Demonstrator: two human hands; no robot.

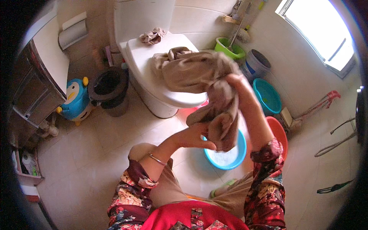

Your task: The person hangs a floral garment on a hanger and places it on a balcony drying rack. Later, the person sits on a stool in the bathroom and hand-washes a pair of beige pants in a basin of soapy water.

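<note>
A brown cloth garment [195, 72], partly blurred, stretches from the white toilet lid [175, 92] across to both hands. My right hand [237, 82] grips it in a bunched fold at the upper right. Lower down, my left hand [198, 136] has its thumb and fingers around the garment's hanging end; some of its fingers are hidden by the cloth. Beneath that end, a blue basin [211, 161] with whitish, foamy-looking contents stands on the floor. A smaller crumpled brown cloth [153, 36] lies at the back of the lid.
Right of the toilet stand a green bucket [220, 46] with a mop, a grey-white bucket [253, 69], a teal basin [267, 96] and a red basin [280, 132]. To the left are a dark bin [115, 103], a blue penguin-shaped container [76, 100] and a dark cabinet [37, 86].
</note>
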